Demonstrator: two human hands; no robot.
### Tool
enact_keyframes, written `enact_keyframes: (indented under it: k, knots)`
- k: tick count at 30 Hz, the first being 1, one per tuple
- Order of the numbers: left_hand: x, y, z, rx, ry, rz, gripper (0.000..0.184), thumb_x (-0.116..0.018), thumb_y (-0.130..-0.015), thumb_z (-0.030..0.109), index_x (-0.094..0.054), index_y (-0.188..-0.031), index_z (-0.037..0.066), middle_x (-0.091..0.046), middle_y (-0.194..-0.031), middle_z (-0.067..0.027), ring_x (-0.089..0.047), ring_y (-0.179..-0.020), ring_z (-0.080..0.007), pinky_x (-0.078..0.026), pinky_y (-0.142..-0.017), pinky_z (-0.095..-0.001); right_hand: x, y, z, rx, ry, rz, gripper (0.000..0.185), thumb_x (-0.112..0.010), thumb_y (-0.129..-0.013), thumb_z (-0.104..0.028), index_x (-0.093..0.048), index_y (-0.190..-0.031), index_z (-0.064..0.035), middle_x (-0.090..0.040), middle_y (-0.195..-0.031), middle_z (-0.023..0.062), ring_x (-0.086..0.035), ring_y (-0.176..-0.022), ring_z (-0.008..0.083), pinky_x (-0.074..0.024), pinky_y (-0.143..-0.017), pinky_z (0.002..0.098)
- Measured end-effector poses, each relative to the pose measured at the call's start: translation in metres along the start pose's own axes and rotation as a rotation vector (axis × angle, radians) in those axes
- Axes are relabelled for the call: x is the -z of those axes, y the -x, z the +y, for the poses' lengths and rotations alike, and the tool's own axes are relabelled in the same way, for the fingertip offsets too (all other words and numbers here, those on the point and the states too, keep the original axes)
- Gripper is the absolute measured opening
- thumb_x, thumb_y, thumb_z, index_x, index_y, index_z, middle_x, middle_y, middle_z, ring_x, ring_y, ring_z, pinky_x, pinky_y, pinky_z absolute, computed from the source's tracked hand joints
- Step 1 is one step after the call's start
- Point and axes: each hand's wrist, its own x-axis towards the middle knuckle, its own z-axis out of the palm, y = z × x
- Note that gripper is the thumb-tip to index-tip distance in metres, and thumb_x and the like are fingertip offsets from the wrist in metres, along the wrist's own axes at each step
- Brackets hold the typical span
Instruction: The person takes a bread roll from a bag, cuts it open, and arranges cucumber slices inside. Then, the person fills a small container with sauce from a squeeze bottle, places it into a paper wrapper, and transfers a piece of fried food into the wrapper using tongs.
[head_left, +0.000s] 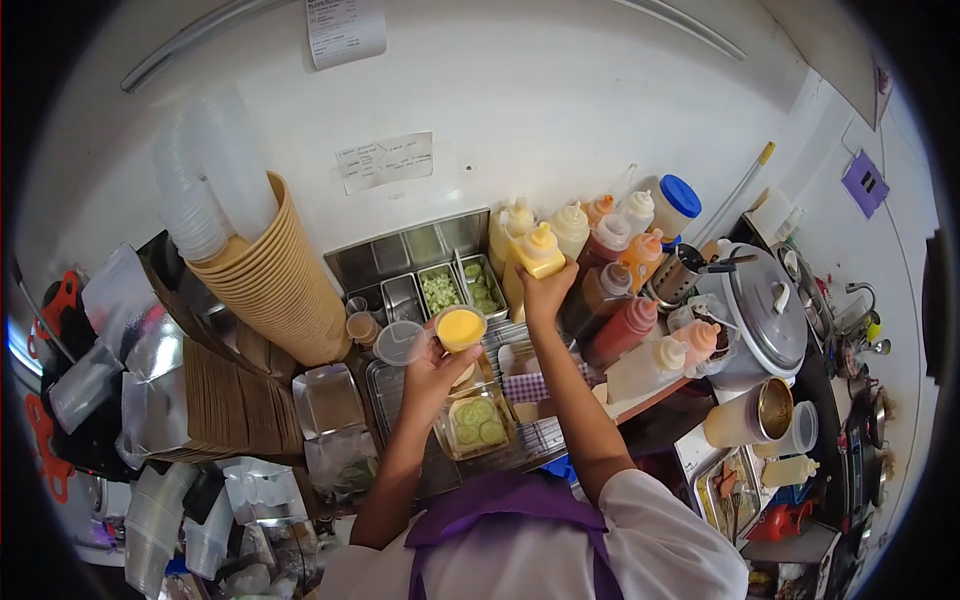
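My left hand (432, 368) holds a small clear cup of yellow sauce (460, 328), with its clear lid (399, 343) open to the left. In my right hand (546, 296) is a yellow squeeze bottle (538, 252), among the other bottles at the back. Below the cup, a clear container (449, 437) on the metal rack holds cucumber slices (477, 424) on what looks like bread. Behind the cup stand metal bins with chopped greens (440, 290) and cucumber (481, 288).
Stacked paper cups (285, 280) and brown boxes (235, 405) stand at the left. Several sauce bottles (622, 333) line the right, before a large lidded pot (765, 310). A checkered paper-lined box (530, 385) lies beneath my right forearm.
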Motion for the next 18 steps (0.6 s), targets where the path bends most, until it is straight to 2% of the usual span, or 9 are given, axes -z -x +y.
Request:
enact_keyframes:
  k: [1,5,8,9,12,15,18]
  knots:
    - [0.001,0.001,-0.003,0.002,-0.004,-0.005,0.055,-0.07,-0.08,-0.002,-0.044,-0.129,0.001,-0.056,-0.118,-0.0076,-0.056,-0.111,-0.0161,-0.045,-0.097,-0.0292,-0.001,-0.004,0.001,0.005,0.053,-0.033,0.075,-0.085,-0.054,-0.005,-0.04,-0.114,0.0028,-0.047,-0.111,0.0213,-0.042,-0.11,0.0389,-0.0349,-0.097,0.0431]
    - [0.011,0.011,-0.019,0.016,-0.037,-0.015,0.056,-0.069,-0.08,-0.001,-0.043,-0.13,0.001,-0.055,-0.118,-0.0073,-0.055,-0.112,-0.0161,-0.045,-0.098,-0.0306,0.01,-0.012,0.0,-0.01,0.149,-0.177,0.077,-0.083,-0.056,-0.012,-0.039,-0.118,0.0032,-0.047,-0.114,0.0229,-0.043,-0.111,0.0392,-0.0369,-0.098,0.0432]
    - [0.017,0.02,-0.026,0.012,-0.035,-0.024,0.057,-0.069,-0.081,0.0,-0.043,-0.131,0.002,-0.054,-0.12,-0.0075,-0.053,-0.114,-0.016,-0.043,-0.099,-0.0311,0.024,-0.019,0.008,0.036,0.064,-0.282,0.073,-0.083,-0.059,-0.012,-0.042,-0.116,0.0039,-0.05,-0.109,0.0199,-0.05,-0.106,0.0321,-0.0395,-0.095,0.0374]
    - [0.019,0.026,-0.025,0.029,-0.02,-0.008,0.057,-0.069,-0.081,0.001,-0.043,-0.131,0.002,-0.054,-0.121,-0.0077,-0.053,-0.115,-0.0161,-0.043,-0.1,-0.0313,0.028,-0.019,0.008,0.02,0.041,-0.279,0.071,-0.082,-0.058,-0.012,-0.043,-0.115,0.0039,-0.052,-0.106,0.0184,-0.053,-0.103,0.0298,-0.0406,-0.094,0.0353]
    - [0.024,0.041,-0.023,0.053,-0.002,0.028,0.057,-0.069,-0.081,0.001,-0.043,-0.131,0.001,-0.053,-0.123,-0.0081,-0.052,-0.116,-0.0167,-0.041,-0.101,-0.0317,0.038,-0.005,0.003,0.025,0.055,-0.18,0.069,-0.082,-0.061,-0.01,-0.042,-0.115,0.0037,-0.05,-0.11,0.0176,-0.051,-0.105,0.0273,-0.04,-0.094,0.0343]
    - [0.033,0.057,-0.025,0.046,-0.028,0.05,0.058,-0.069,-0.081,0.001,-0.042,-0.132,0.001,-0.052,-0.124,-0.008,-0.052,-0.116,-0.017,-0.04,-0.102,-0.032,0.039,0.014,0.01,-0.048,-0.202,-0.047,0.07,-0.081,-0.06,-0.007,-0.041,-0.116,0.0036,-0.046,-0.112,0.0174,-0.047,-0.108,0.0299,-0.0359,-0.097,0.037]
    - [0.035,0.07,-0.024,0.044,-0.033,0.062,0.058,-0.068,-0.081,-0.001,-0.041,-0.132,0.001,-0.052,-0.124,-0.0076,-0.051,-0.117,-0.0167,-0.04,-0.102,-0.0317,0.038,0.028,0.016,-0.089,-0.269,0.042,0.07,-0.081,-0.063,-0.006,-0.04,-0.118,0.0035,-0.045,-0.112,0.0158,-0.045,-0.109,0.0273,-0.0334,-0.1,0.0362]
